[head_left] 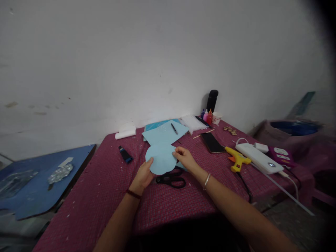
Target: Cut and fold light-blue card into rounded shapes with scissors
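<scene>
A light blue paper circle [160,160] is held up over the table between my two hands. My left hand [145,174] pinches its lower left edge, thumb on top. At the right edge, my right hand [183,156] has its fingertips closed on the paper. Black-handled scissors [172,180] lie just below the circle, their blades partly hidden. Behind it rest light blue paper sheets [160,132] with a black pen [174,128] on top. Another blue paper piece shows partly under my right hand.
A yellow glue gun [238,159], black phone [212,142] and white power bank [259,157] lie to the right. A dark blue tube [125,154] sits at left. Paint bottles [209,116], a paper cup [216,118] and a black flask [212,100] stand at the back right.
</scene>
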The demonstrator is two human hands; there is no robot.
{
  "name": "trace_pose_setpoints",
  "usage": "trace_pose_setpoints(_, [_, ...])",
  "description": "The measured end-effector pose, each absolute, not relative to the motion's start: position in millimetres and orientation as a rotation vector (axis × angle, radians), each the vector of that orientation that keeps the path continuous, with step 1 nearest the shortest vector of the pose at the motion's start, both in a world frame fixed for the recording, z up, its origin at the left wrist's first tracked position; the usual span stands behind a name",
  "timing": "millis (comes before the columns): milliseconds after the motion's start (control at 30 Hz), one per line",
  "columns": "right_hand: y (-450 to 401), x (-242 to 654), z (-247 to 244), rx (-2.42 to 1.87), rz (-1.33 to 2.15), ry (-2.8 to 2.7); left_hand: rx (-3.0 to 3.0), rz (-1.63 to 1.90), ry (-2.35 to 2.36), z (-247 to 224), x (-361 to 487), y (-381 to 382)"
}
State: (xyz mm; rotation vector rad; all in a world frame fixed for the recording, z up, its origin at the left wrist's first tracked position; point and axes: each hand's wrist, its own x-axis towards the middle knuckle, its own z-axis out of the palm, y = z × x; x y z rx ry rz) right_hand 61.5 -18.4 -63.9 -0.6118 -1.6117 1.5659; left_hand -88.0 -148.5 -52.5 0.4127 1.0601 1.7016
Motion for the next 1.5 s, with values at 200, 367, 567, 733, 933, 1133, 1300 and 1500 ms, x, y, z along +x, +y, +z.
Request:
trace_pose_setpoints(200, [-16, 63, -67, -0.566, 1.491, -1.714, 0.516, 1.725, 1.109, -58, -89, -147])
trace_pose_setpoints(367, [-17, 64, -65, -0.539, 1.443, -1.777, 0.515, 1.685, 1.108, -56, -89, -148])
trace_pose_setpoints(567, [-19, 65, -63, -0.555, 1.433, -1.784, 0.396, 1.716, 1.129, -60, -94, -144])
trace_pose_setpoints(733, [-19, 65, -63, -0.558, 1.446, -1.782, 0.392, 1.710, 1.152, -61, -95, -143])
trace_pose_setpoints(933, [-21, 65, -63, -0.552, 1.455, -1.764, 0.393, 1.717, 1.162, -62, -95, -143])
trace_pose_setpoints(1133, [-20, 64, -65, -0.564, 1.444, -1.782, 0.413, 1.717, 1.135, -66, -97, -142])
trace_pose_setpoints(1300, [-21, 64, -65, -0.555, 1.436, -1.790, 0.457, 1.700, 1.089, -62, -96, -143])
trace_pose_setpoints(1500, [-20, 64, -68, -0.532, 1.431, -1.798, 0.435, 1.650, 1.050, -48, -93, -146])
